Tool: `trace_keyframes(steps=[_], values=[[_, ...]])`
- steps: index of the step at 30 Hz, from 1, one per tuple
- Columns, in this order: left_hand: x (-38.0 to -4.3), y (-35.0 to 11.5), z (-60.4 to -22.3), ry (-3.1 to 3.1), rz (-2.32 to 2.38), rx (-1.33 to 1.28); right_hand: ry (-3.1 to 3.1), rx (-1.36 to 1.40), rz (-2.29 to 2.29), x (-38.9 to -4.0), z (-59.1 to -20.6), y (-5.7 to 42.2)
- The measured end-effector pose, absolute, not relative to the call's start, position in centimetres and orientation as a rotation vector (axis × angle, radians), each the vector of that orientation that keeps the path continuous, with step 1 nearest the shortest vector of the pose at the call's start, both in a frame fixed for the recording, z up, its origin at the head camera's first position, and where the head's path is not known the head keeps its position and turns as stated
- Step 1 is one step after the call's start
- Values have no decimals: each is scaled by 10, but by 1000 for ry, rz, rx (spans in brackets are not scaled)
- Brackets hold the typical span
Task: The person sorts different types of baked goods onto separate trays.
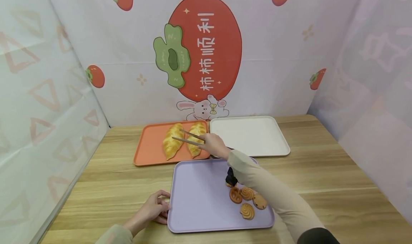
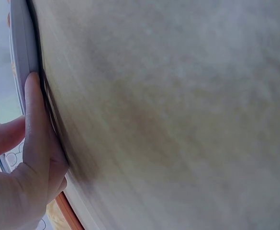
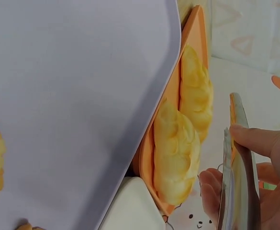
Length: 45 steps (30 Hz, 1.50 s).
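My right hand [image 1: 214,144] grips metal tongs [image 1: 190,138], also seen in the right wrist view [image 3: 240,167]. The tongs' arms stand apart with nothing between them, and their tips overlap the left bread in the head view. Two golden, ridged bread loaves, one at left [image 1: 173,141] and one at right [image 1: 195,138], lie on the orange tray [image 1: 145,147]. With its fingers against the outer rim, my left hand [image 1: 152,208] touches the left side of the lavender tray [image 1: 202,197]. The left wrist view shows a finger [image 2: 33,100] lying along that rim.
On the lavender tray's right half lie a pretzel cookie [image 1: 235,195], two swirl cookies [image 1: 247,211], a chip cookie [image 1: 259,201] and a dark-topped pastry [image 1: 231,177], close by the right sleeve. A white tray [image 1: 248,135] stands at back right. Printed curtains [image 1: 128,40] enclose the wooden table [image 1: 106,172].
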<state>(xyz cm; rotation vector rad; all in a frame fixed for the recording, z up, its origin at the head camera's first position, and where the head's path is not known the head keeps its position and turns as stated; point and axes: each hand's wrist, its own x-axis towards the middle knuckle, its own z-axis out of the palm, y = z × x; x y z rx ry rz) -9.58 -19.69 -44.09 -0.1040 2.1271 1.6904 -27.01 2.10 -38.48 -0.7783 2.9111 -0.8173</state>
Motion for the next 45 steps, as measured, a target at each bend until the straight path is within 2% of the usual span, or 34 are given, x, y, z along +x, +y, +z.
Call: trace_keyframes(steps=[21,45], values=[[-96,-195,-439,2139,1682,-107,2866,-922,-739,-255,-372,61],[-95,-195,-440,2145,1697,-78,2942,-955,-660,-212,-378,155]])
